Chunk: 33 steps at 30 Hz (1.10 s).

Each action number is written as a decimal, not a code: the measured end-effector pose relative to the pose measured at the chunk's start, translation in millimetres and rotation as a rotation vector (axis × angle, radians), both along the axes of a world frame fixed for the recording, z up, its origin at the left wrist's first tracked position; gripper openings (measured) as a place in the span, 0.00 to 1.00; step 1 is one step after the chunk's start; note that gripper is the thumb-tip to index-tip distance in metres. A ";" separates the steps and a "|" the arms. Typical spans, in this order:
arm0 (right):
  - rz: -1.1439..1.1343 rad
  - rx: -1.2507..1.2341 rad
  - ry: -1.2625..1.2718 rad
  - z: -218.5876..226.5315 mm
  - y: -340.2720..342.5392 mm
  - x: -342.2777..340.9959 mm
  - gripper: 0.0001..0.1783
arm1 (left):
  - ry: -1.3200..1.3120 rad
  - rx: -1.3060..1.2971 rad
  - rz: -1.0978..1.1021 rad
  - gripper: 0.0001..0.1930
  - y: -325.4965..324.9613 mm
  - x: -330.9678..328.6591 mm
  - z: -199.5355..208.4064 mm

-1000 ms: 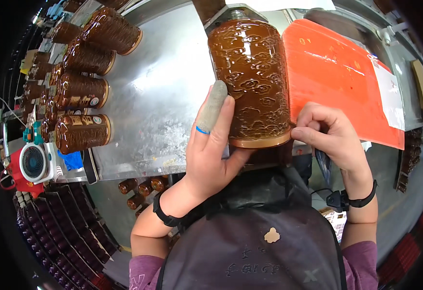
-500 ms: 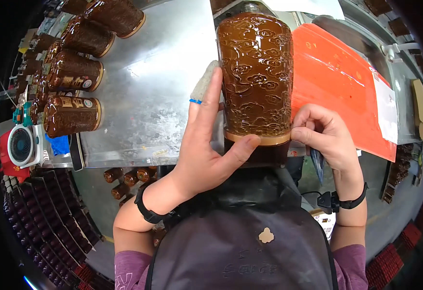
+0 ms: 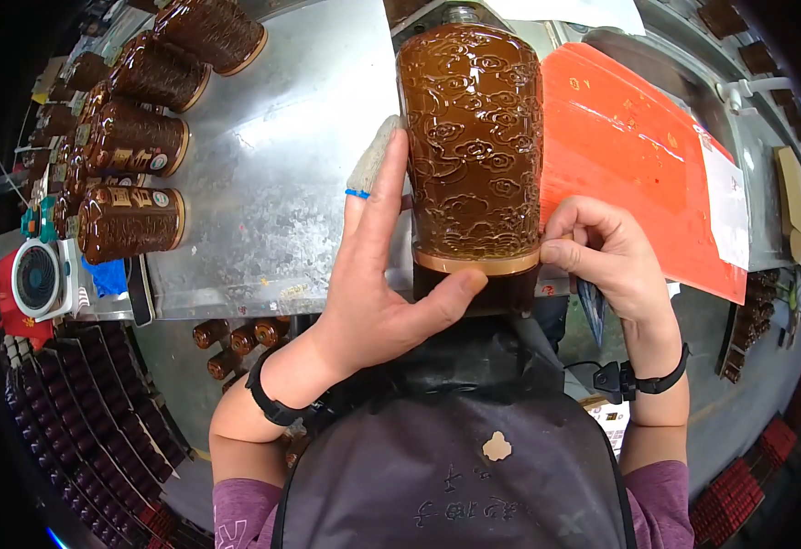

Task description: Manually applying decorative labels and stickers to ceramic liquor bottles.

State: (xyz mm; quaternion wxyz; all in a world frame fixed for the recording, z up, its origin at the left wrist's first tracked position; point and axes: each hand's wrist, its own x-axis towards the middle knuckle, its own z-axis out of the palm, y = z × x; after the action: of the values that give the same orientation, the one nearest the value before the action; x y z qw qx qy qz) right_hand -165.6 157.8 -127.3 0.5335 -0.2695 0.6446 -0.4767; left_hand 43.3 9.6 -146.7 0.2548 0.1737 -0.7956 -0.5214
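Thumb of spread left hand [image 3: 370,295] now against brown bottle [image 3: 474,151], right hand [image 3: 613,249] pinched, contents hidden

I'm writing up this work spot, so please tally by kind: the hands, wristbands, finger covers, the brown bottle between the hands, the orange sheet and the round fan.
Hands: 2, left hand and right hand
Wristbands: 2, left wristband and right wristband
Finger cover: 1
Bottle between the hands: 1
Orange sheet: 1
Round fan: 1
Total: 8

handwritten characters [image 3: 466,509] on dark apron [image 3: 364,457], gold lettering [image 3: 131,198] on brown bottle [image 3: 135,234], pale print [image 3: 232,532] on purple sleeve [image 3: 247,501]
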 end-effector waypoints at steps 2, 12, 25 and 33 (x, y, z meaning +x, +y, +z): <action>-0.035 0.011 -0.003 4.9 -0.7 2.7 0.06 | -0.009 0.001 -0.007 0.53 -0.7 1.1 1.1; -0.106 -0.129 0.210 78.6 16.4 21.7 0.06 | -0.086 -0.118 -0.076 0.52 -15.1 4.3 9.1; -0.138 -0.095 0.227 84.2 20.9 26.2 0.05 | -0.015 -0.070 -0.132 0.42 -12.9 5.7 5.1; -0.171 -0.041 0.150 52.6 21.2 10.3 0.04 | -0.030 -0.085 -0.110 0.42 -11.3 5.2 5.2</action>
State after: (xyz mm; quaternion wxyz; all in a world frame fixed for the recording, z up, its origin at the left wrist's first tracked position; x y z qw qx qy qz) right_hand -155.3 179.0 -74.7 0.4352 -0.2593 0.6936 -0.5122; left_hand 48.5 -1.7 -141.5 0.2212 0.1265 -0.8291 -0.4976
